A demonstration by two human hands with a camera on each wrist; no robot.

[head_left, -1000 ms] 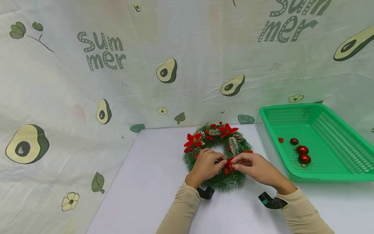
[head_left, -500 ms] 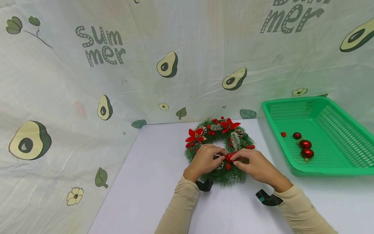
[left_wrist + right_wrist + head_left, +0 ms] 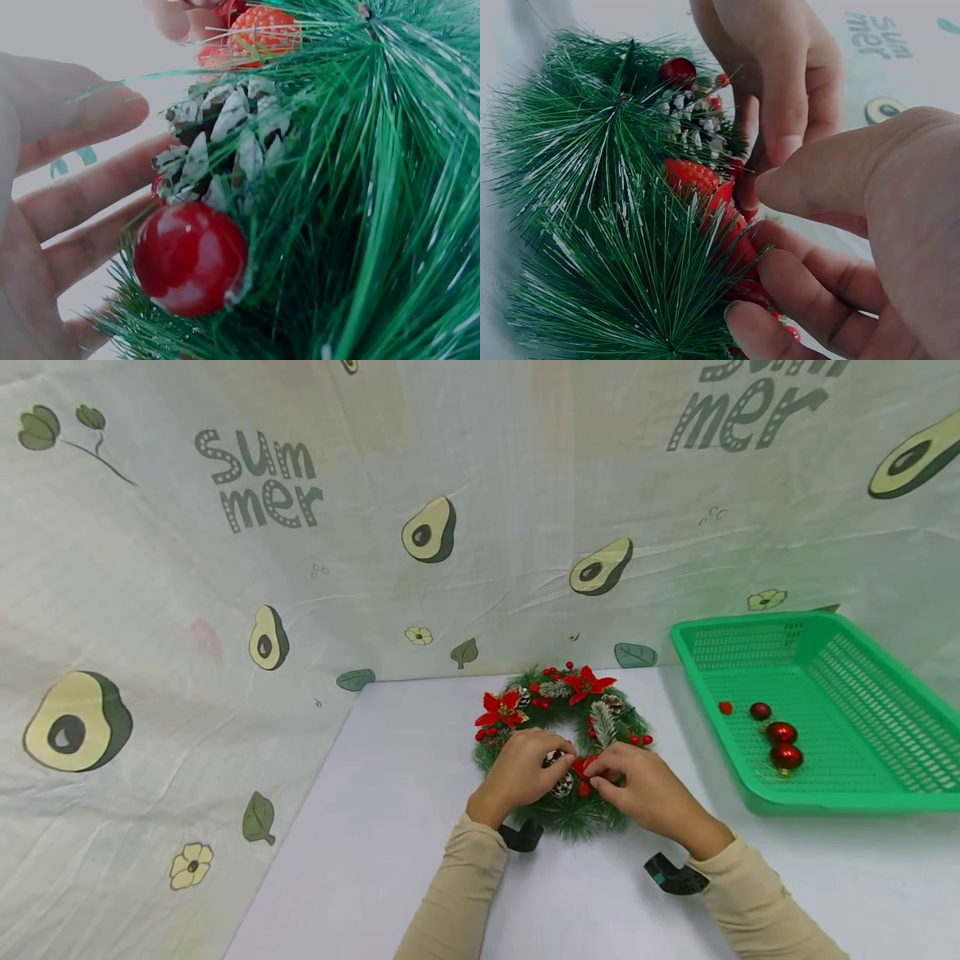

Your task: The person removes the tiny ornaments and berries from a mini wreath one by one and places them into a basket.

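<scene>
On the left, the counter (image 3: 360,860) has a slanting edge running from the lower left up to the middle of the frame, where its back edge meets the printed cloth (image 3: 510,443). A broad stretch of pale surface lies between that slanting edge and the wreath (image 3: 573,822), which lies flat at centre, just short of the back edge.

The left hand (image 3: 521,777) reaches over the wreath's left front, thumb and fingers curved beside a pine cone (image 3: 232,142) and a glossy red ball (image 3: 191,259); whether the fingertips pinch anything, I cannot tell. The right hand (image 3: 641,785) comes in from the lower right, holding a red flower (image 3: 737,251) on the wreath's front between thumb and fingers.

A narrow strip of counter separates the wreath from the green basket (image 3: 847,804) at far right. Inside, near its left wall, are a small red piece (image 3: 725,707), a dark red ball (image 3: 760,711) and two shiny red balls (image 3: 782,732) side by side.
</scene>
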